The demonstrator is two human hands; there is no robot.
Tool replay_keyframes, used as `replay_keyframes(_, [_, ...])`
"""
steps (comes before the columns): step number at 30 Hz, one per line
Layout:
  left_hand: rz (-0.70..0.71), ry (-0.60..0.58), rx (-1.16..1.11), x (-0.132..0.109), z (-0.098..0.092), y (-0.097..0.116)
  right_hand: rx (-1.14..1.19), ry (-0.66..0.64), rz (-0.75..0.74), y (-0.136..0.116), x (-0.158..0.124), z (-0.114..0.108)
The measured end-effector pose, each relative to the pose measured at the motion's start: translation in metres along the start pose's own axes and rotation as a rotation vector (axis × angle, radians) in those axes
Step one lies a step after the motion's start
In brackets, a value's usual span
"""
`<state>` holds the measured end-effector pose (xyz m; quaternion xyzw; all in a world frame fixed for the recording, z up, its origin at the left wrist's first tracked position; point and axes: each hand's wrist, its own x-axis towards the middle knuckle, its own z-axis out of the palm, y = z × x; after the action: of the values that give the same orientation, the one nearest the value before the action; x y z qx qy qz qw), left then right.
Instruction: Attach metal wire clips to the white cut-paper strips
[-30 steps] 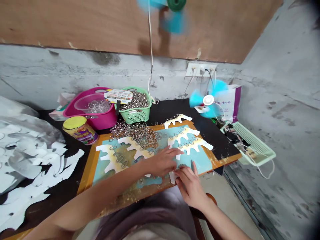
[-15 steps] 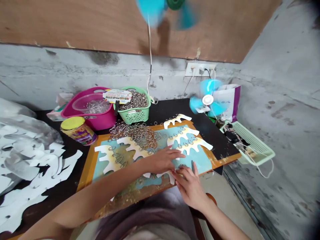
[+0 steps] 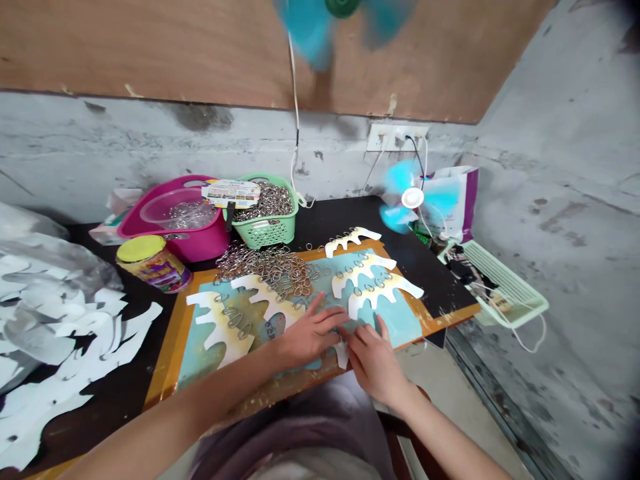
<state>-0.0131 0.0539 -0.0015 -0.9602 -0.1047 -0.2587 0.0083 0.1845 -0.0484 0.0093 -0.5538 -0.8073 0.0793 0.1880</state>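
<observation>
My left hand [image 3: 309, 331] lies flat with fingers spread on a white scalloped paper card [image 3: 342, 353] at the near edge of the painted board [image 3: 165, 353]. My right hand [image 3: 371, 357] rests just to its right, fingertips pressed on the same card; whether they pinch anything is hidden. A heap of metal rings [image 3: 270, 263] lies at the back of the board. More white cards carrying rings [image 3: 373, 287] sit to the right, and another card [image 3: 225, 320] lies to the left.
A pink tub [image 3: 180, 230], a green basket of rings [image 3: 265, 213] and a yellow-lidded jar [image 3: 150, 261] stand at the back left. Loose white cut-outs [image 3: 55, 333] are piled on the left. A small fan [image 3: 415, 199] spins at the back right beside a pale green tray [image 3: 505, 293].
Both hands have shifted slightly left and nearer along the card. My left fingers have drawn back from the right-hand cards.
</observation>
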Motion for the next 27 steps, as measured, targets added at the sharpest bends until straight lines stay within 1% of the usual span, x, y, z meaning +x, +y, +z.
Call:
replay_keyframes(3, [-0.042,-0.004,0.010,-0.003,0.002,0.001,-0.058,-0.020,-0.004,0.000,0.002,0.002])
replay_keyframes(6, [-0.063,-0.032,0.031,-0.007,0.002,0.001,-0.074,-0.008,-0.001,0.001,0.000,0.004])
replay_keyframes(10, [-0.018,-0.106,0.002,-0.008,-0.006,0.004,-0.026,0.018,-0.015,0.001,-0.006,0.002])
replay_keyframes(13, [0.044,-0.185,-0.015,-0.004,-0.014,0.007,0.048,0.027,-0.036,0.002,-0.011,-0.003])
replay_keyframes(16, [0.090,-0.247,-0.037,0.000,-0.017,0.009,0.098,0.018,-0.054,0.002,-0.014,-0.008])
replay_keyframes(22, [0.031,-0.229,-0.126,0.006,-0.015,0.009,0.112,0.044,-0.047,0.005,-0.006,-0.008])
replay_keyframes(24, [0.039,-0.199,-0.108,0.009,-0.014,0.008,0.117,0.050,-0.048,0.007,-0.003,-0.006])
replay_keyframes(27, [0.093,-0.171,-0.063,0.016,-0.014,0.005,0.123,0.050,-0.053,0.010,0.000,-0.005])
